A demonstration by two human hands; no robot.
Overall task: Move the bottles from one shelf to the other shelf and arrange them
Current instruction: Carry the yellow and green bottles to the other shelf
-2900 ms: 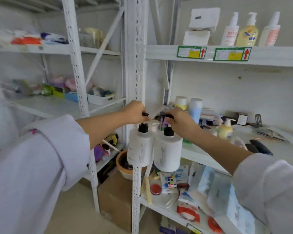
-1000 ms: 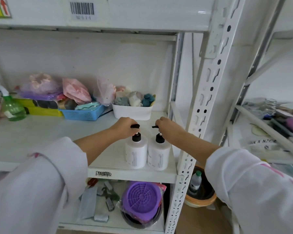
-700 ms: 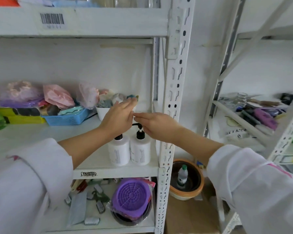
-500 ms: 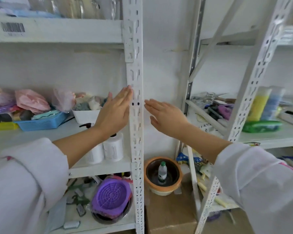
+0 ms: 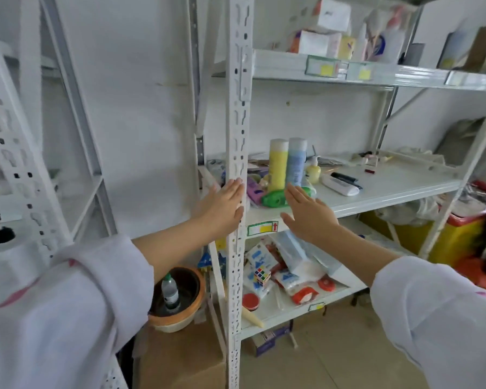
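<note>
Next up are the yellow bottle [image 5: 278,165] and the blue bottle [image 5: 296,162], standing upright and touching side by side on the middle shelf [image 5: 390,192] of the right-hand rack, with a little pump bottle [image 5: 313,170] just beside them and a green bottle [image 5: 278,198] lying on its side in front. They look like plain plastic tubes, so probably light and a bit squeezy, maybe slick too; I'd wrap around the middle of the body rather than pinch the cap, and they're tall and narrow enough to tip if bumped. Right hand [image 5: 310,216] is near the blue one, fingers stretched flat and apart, holding nothing. Left hand [image 5: 224,206] is also spread wide, its grip empty, sitting right at the rack's upright post [image 5: 237,113] with the fingertips overlapping it. Other odds and ends clutter the shelf around the bottles, so lifting straight up seems safest.
</note>
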